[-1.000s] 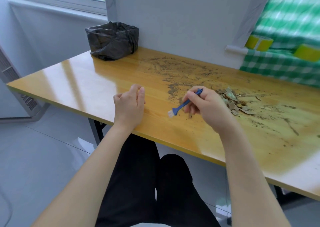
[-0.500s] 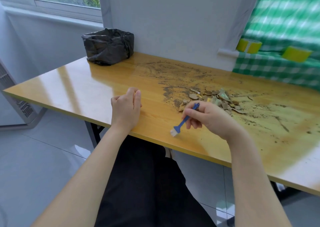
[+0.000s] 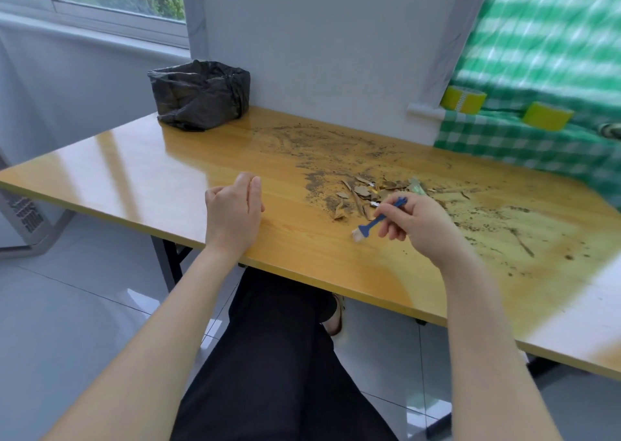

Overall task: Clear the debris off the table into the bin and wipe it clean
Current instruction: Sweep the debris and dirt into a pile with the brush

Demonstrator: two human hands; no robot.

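Note:
A pile of brown paper scraps and debris (image 3: pixel 366 193) lies in the middle of the glossy wooden table (image 3: pixel 134 172), with dark crumbs smeared around it and off to the right. My right hand (image 3: pixel 420 225) pinches a small blue brush (image 3: pixel 378 219), its white bristles on the table just in front of the pile. My left hand (image 3: pixel 233 214) rests on the table near the front edge, fingers loosely curled, holding nothing. The bin (image 3: pixel 200 93), lined with a black bag, stands at the table's far left corner against the wall.
A green checked cloth (image 3: pixel 524 145) covers the surface at the far right, with two yellow tape rolls (image 3: pixel 463 99) on it. A white wall runs behind the table. A window is at the upper left. My legs are under the table's front edge.
My right hand has drawn the brush back toward the front edge, uncovering the scrap pile. The left hand has stayed in place.

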